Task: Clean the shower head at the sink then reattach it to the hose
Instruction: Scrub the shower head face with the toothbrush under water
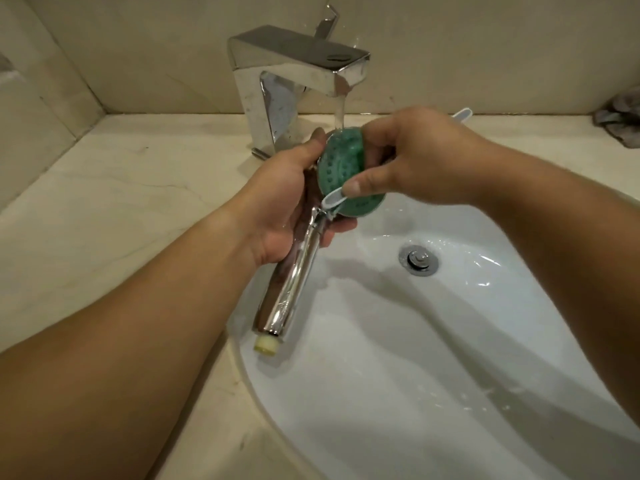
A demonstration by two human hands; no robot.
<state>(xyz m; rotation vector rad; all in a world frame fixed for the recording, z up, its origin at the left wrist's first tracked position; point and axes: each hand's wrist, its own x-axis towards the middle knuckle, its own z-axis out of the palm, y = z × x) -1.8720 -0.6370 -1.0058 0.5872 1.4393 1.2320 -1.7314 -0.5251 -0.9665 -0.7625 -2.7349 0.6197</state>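
Your left hand (277,202) grips the shower head (349,171), handle pointing to 7 o'clock; your right hand (412,157) pinches a brush (334,197) against its green face; no writing is legible.

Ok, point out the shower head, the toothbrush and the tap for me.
shower head (341,161): head view, on its green spray face.
toothbrush (333,198): head view, on the white brush end under the thumb.
tap (298,60): head view, on the chrome spout's top.
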